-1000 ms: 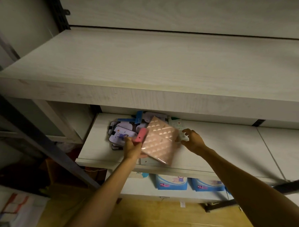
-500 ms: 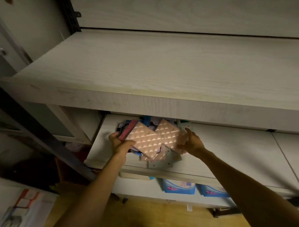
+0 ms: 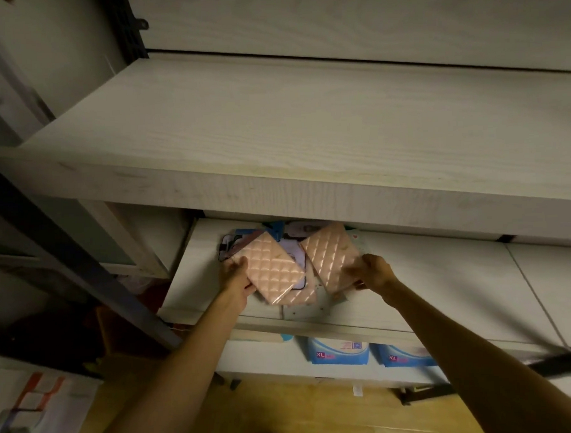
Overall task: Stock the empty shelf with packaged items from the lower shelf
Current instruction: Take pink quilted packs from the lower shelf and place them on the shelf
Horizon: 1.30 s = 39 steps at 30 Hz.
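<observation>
Reaching under the empty shelf (image 3: 273,125), both hands work at the pile of packaged items (image 3: 288,236) near the left end of the lower shelf (image 3: 427,275), as seen in the head view, the only one. The left hand (image 3: 236,277) pinches a pink quilted packet (image 3: 271,269) by its left edge; the right hand (image 3: 373,273) pinches a second pink quilted packet (image 3: 331,258) at its lower right corner. Each grip is thus closed on its own packet, thumb over the top face.

Change: a second ago the two hands met on a single pink packet; half a second ago two overlapping packets were showing; the two now stand apart, one per hand, both tilted and raised off the pile. Judged from this, the pick-up is done and the lift to the upper board is the step due next. That board carries nothing yet, so the stocking has barely begun.

Hidden or unclear: the front edge of the empty shelf cuts off the back of the pile, so its count cannot be told. A third pink packet (image 3: 301,299) and grey cards lie beneath the held pair, largely covered. The fingers under each packet are out of sight. Blue packs (image 3: 337,353) marked XL sit on a still lower level, partly cut off; the dim light blurs the print on the other items.
</observation>
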Available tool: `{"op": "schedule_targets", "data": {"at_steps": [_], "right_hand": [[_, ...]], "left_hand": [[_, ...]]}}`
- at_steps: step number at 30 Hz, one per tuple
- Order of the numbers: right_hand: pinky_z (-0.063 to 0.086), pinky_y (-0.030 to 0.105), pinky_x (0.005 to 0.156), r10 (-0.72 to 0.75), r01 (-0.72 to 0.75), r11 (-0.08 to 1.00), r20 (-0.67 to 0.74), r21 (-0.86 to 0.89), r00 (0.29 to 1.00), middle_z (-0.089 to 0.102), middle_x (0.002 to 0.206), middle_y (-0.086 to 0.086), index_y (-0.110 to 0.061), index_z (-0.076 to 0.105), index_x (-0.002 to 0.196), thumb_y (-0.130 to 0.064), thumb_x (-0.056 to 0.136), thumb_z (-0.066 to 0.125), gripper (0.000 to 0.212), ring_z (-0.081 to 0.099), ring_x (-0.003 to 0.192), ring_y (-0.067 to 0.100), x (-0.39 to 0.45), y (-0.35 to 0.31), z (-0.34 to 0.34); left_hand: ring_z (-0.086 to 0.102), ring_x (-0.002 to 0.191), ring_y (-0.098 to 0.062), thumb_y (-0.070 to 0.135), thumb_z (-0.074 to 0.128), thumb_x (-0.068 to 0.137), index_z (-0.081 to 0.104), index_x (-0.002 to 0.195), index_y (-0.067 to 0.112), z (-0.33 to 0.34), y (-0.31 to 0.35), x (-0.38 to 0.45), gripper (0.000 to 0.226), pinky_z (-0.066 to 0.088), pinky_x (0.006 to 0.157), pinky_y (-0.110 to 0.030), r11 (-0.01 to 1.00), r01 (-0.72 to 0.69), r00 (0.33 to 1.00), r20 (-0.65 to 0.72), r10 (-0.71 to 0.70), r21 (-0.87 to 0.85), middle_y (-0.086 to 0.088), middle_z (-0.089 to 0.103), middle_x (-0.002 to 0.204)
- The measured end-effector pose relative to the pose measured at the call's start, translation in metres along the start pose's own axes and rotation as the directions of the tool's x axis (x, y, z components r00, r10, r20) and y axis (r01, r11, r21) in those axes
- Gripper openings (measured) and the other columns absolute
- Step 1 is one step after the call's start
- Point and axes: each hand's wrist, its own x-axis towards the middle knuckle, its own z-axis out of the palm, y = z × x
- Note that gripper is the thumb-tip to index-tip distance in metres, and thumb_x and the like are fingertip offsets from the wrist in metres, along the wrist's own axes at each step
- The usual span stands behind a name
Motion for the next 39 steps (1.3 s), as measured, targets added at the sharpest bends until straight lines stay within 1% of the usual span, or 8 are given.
{"op": "schedule_targets", "data": {"at_steps": [4, 8, 13, 17, 21, 27, 35, 39], "right_hand": [[0.062, 0.04, 0.073, -0.015, 0.011, 0.974, 0.019, 0.224, 1.0, 0.065, 0.119, 0.021, -0.001, 0.056, 0.125, -0.015, 0.088, 0.071, 0.043, 0.071, 0.096, 0.034, -0.018, 0.012, -0.008], [0.06, 0.046, 0.084, -0.002, 0.013, 0.935, -0.031, 0.353, 1.0, 0.066, 0.116, 0.022, 0.0, 0.058, 0.121, -0.01, 0.09, 0.068, 0.034, 0.07, 0.098, 0.037, -0.041, 0.029, -0.016], [0.059, 0.046, 0.084, 0.045, 0.011, 0.863, -0.099, 0.505, 0.994, 0.066, 0.116, 0.025, 0.002, 0.06, 0.119, -0.008, 0.09, 0.067, 0.032, 0.069, 0.101, 0.04, -0.073, 0.051, -0.034], [0.061, 0.039, 0.075, 0.049, 0.056, 0.83, -0.173, 0.555, 0.984, 0.067, 0.114, 0.022, 0.0, 0.06, 0.118, -0.008, 0.091, 0.065, 0.028, 0.069, 0.101, 0.038, -0.107, 0.064, -0.054], [0.058, 0.046, 0.087, 0.074, 0.088, 0.81, -0.25, 0.579, 0.965, 0.066, 0.115, 0.02, -0.002, 0.059, 0.121, -0.011, 0.091, 0.066, 0.033, 0.069, 0.102, 0.035, -0.14, 0.089, -0.084], [0.06, 0.037, 0.077, 0.065, 0.159, 0.788, -0.338, 0.595, 0.939, 0.067, 0.116, 0.02, -0.004, 0.058, 0.124, -0.013, 0.092, 0.066, 0.035, 0.07, 0.1, 0.034, -0.2, 0.146, -0.141], [0.06, 0.038, 0.075, 0.078, 0.241, 0.74, -0.436, 0.628, 0.896, 0.071, 0.103, 0.017, -0.004, 0.063, 0.113, -0.005, 0.091, 0.063, 0.022, 0.072, 0.088, 0.03, -0.291, 0.223, -0.238], [0.06, 0.038, 0.073, 0.146, 0.27, 0.703, -0.505, 0.658, 0.851, 0.07, 0.11, 0.019, -0.002, 0.061, 0.12, -0.004, 0.089, 0.066, 0.031, 0.071, 0.087, 0.03, -0.328, 0.268, -0.292]], "left_hand": [[0.057, 0.12, -0.033, -0.012, 0.057, 0.091, 0.047, 0.142, 0.004, 0.007, -0.003, -0.007, 0.054, 0.049, 0.09, -0.044, 0.997, -0.009, 0.99, 0.139, -0.002, 0.081, -0.016, 0.057, 0.136], [0.059, 0.117, -0.029, 0.001, 0.059, 0.095, 0.046, 0.141, 0.018, 0.007, -0.012, -0.011, 0.051, 0.053, 0.08, -0.038, 0.999, 0.025, 0.976, 0.213, -0.034, 0.043, -0.009, 0.057, 0.137], [0.066, 0.103, -0.027, 0.014, 0.061, 0.097, 0.059, 0.119, 0.025, 0.019, -0.029, -0.024, 0.025, 0.056, 0.074, -0.041, 0.98, 0.061, 0.938, 0.323, -0.121, 0.19, -0.009, 0.066, 0.124], [0.069, 0.105, -0.025, 0.021, 0.062, 0.097, 0.062, 0.116, 0.031, 0.041, -0.045, -0.042, 0.022, 0.057, 0.086, -0.045, 0.942, 0.004, 0.903, 0.403, -0.147, 0.335, -0.007, 0.069, 0.123], [0.063, 0.115, -0.024, 0.026, 0.061, 0.098, 0.063, 0.115, 0.035, 0.077, -0.066, -0.072, 0.019, 0.05, 0.102, -0.05, 0.908, -0.086, 0.862, 0.488, -0.139, 0.41, -0.003, 0.067, 0.125], [0.068, 0.106, -0.02, 0.024, 0.06, 0.098, 0.061, 0.123, 0.026, 0.138, -0.116, -0.137, 0.025, 0.054, 0.094, -0.045, 0.879, -0.174, 0.804, 0.58, -0.133, 0.443, 0.0, 0.072, 0.115], [0.071, 0.107, -0.023, 0.024, 0.059, 0.099, 0.062, 0.125, 0.025, 0.214, -0.197, -0.236, 0.027, 0.057, 0.092, -0.048, 0.829, -0.275, 0.734, 0.663, -0.147, 0.488, -0.001, 0.073, 0.117], [0.072, 0.103, -0.023, 0.021, 0.058, 0.099, 0.062, 0.124, 0.025, 0.268, -0.24, -0.3, 0.026, 0.058, 0.089, -0.045, 0.833, -0.321, 0.666, 0.733, -0.141, 0.451, -0.001, 0.075, 0.113]]}}
